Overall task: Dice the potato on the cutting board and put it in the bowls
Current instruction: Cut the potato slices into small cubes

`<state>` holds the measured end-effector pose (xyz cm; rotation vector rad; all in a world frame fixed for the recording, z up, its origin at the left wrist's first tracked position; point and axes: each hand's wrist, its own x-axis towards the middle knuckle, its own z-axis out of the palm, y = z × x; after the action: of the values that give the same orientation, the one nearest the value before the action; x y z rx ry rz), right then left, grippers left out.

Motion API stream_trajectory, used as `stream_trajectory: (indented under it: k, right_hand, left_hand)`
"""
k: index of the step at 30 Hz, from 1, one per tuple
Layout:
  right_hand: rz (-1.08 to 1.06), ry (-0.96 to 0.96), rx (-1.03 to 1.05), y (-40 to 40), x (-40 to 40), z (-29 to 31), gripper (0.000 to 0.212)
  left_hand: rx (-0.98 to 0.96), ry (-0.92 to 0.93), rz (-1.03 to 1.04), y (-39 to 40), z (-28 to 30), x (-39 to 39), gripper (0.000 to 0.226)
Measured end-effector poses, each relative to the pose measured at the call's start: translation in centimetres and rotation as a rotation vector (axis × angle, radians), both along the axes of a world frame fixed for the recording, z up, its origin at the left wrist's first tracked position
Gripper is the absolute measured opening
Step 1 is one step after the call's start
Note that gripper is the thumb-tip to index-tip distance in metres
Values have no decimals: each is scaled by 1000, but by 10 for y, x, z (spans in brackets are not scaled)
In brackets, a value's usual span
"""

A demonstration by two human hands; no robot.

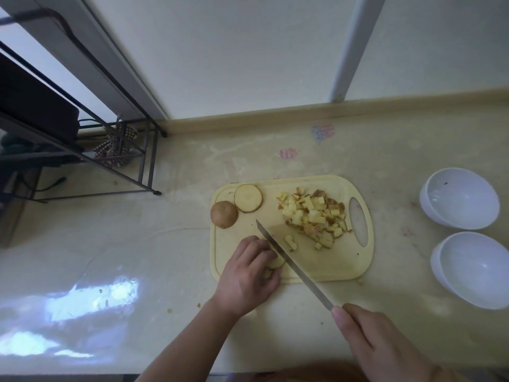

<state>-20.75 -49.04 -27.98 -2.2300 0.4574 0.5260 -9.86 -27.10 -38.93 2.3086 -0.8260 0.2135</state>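
Pale yellow cutting board (325,268) near bench centre; diced heap (314,216) by its handle-slot end, round slice (248,198) and potato end (224,215) at far left corner. Left hand (248,274), fingers curled, pinning a potato piece (275,262) at near left edge. Right hand (382,343) wrapped round knife (289,260) handle, blade against piece. Two white bowls (460,198) (473,268) off right edge, nothing inside. Flesh probably firm, wet, slippery: best pinned from above, fingertips tucked.
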Motion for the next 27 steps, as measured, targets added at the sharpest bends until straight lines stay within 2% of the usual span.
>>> stream_trajectory:
  k: [2, 4, 7, 10, 11, 14, 15, 18, 24, 25, 27]
  right_hand:
    - [86, 18, -37, 0, 0, -1, 110]
    - [156, 17, -88, 0, -2, 1, 86]
    - [169, 70, -108, 0, -2, 11, 95]
    - [236, 148, -112, -1, -6, 8, 52]
    - [223, 156, -83, 0, -2, 8, 53]
    - [213, 92, -5, 2, 5, -10, 90]
    - [197, 71, 16, 2, 6, -17, 93]
    - [144, 12, 73, -1, 10, -24, 91]
    - [96, 3, 35, -19, 7, -16, 88]
    - [99, 3, 44, -17, 7, -12, 82]
    - [112, 0, 49, -13, 5, -8, 54]
  left_hand:
    - [-9, 12, 4, -1, 0, 1, 24]
    - [-13, 19, 11, -1, 1, 2, 24]
    - [-15, 25, 15, -2, 0, 2, 25]
    - [-21, 26, 12, -2, 1, 2, 24]
    - [-28, 29, 11, -2, 2, 3, 25]
    - [-34, 37, 5, -3, 3, 4, 26]
    - [-27, 39, 2, -2, 3, 4, 27]
    - [-20, 35, 5, -1, 2, 3, 26]
    - [-30, 7, 14, 0, 4, 1, 23]
    - [-32, -4, 17, 1, 5, -1, 22]
    - [-26, -27, 26, 3, 5, -4, 21]
